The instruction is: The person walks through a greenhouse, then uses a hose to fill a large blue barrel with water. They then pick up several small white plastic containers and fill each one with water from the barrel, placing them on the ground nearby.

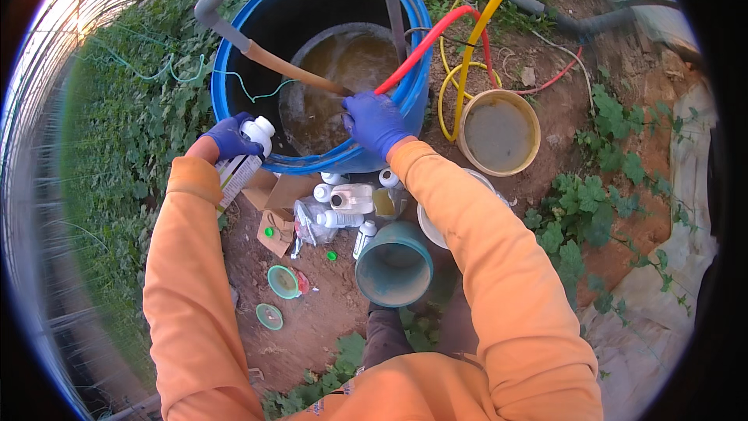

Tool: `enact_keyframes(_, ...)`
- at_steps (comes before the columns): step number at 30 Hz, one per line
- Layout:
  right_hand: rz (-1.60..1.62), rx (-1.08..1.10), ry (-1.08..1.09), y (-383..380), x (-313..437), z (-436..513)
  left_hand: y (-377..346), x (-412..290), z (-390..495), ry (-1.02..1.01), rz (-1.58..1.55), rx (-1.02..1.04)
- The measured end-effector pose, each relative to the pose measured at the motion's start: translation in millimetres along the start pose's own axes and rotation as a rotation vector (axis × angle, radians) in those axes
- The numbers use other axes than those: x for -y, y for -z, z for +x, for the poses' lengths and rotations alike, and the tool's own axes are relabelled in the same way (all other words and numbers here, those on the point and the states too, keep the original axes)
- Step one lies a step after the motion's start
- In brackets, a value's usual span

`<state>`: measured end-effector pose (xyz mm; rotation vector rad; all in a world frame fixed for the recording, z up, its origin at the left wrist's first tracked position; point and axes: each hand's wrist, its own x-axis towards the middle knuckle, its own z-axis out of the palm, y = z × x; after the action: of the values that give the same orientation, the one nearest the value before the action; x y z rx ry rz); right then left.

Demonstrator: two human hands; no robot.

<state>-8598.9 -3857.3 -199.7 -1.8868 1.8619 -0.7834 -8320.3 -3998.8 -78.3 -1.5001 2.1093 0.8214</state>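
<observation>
My left hand (232, 137), in a blue glove, grips a white plastic bottle (241, 172) below its neck. The bottle tilts at the near left rim of a large blue plastic drum (423, 111). Brownish, foamy liquid (327, 105) lies inside the drum. My right hand (377, 123), also gloved, is over the drum's near right side with its fingers curled. A red hose (432, 41) and a tan pipe (298, 70) both reach the far side of this hand. Whether its fingers hold either one is hidden.
White bottles (342, 220), a jug (353, 197) and a cardboard box (286, 190) crowd the drum's near side. Closer are a teal bucket (394, 298) and small green cups (283, 282). A tub of grey liquid (499, 131) and yellow hose (467, 64) lie right; leafy vines (140, 117) grow left.
</observation>
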Motion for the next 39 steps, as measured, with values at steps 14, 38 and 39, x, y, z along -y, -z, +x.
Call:
enact_keyframes(14,-0.068,-0.037,-0.002,-2.9,6.8,2.0,-7.0,22.0,-11.9,-0.070,0.090,-0.103)
enact_keyframes(38,-0.098,-0.044,-0.002,-7.1,-9.5,-3.8,-148.0,20.6,-258.6,-0.467,-0.534,-0.835)
enact_keyframes(39,-0.094,-0.052,0.000,-6.2,-9.9,-3.8,-148.6,21.0,-263.1,-0.464,-0.521,-0.859)
